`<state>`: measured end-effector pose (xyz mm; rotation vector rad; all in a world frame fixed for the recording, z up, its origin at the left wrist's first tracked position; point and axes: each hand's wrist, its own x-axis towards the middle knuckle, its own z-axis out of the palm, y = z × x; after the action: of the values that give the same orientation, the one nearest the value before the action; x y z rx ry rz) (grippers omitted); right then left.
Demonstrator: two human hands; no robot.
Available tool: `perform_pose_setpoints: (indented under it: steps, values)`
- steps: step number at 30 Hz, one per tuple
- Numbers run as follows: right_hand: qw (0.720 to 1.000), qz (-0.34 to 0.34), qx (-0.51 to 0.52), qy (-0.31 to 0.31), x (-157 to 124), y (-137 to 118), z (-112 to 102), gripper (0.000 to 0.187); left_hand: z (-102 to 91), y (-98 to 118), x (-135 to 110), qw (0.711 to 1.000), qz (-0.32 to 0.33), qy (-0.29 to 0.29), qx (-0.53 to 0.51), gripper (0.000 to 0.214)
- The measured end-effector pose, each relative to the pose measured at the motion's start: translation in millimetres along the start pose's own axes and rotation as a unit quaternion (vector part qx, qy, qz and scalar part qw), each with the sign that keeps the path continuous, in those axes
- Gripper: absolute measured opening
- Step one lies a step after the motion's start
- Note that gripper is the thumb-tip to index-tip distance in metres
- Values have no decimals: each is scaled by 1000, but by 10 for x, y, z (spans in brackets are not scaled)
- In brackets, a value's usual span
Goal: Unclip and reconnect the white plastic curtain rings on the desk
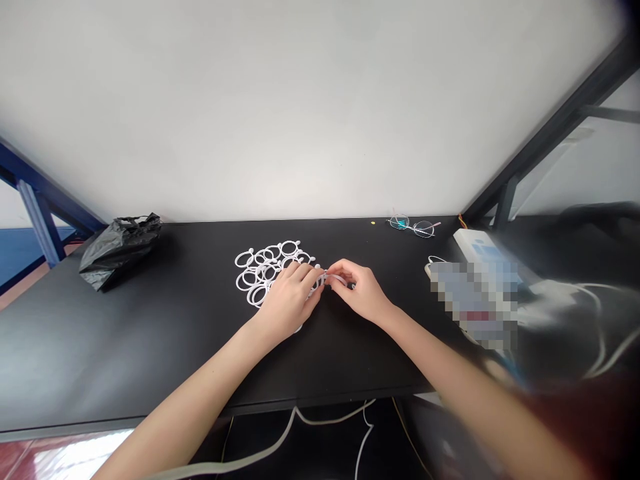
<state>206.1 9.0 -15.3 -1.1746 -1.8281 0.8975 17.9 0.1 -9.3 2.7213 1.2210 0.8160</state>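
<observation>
A pile of white plastic rings (247,279), each with a small knob or eyelet like a curtain ring, lies on the black table (200,347). My left hand (293,293) rests at the pile's right side, covering part of it, its fingers closed on a white ring. Close beside it, my right hand (359,288) pinches another white ring (340,278) between thumb and fingers. Between the fingertips of both hands the two rings meet or overlap; whether they are linked cannot be made out.
A crumpled black plastic bag (123,250) sits at the left. Eyeglasses (413,225) lie near the back wall. On the right are a blurred-out phone-like object (465,300), a white box (483,247) and white cables (600,333). Another cable (270,450) hangs below the front edge.
</observation>
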Motion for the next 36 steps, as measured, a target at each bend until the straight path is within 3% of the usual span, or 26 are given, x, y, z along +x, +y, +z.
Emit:
perform_pose_setpoints:
  steps: [8,17,36]
  values:
    - [997,12,49,-57,0,-3,14,10,4,-5,-1,1000,4,-10,-6,17]
    - [994,28,27,-105,-34,-43,-21,7,8,-21,0,999,0,-36,-6,18]
    - [996,27,40,-79,-18,-22,9,12,4,5,-7,999,3,-54,3,18]
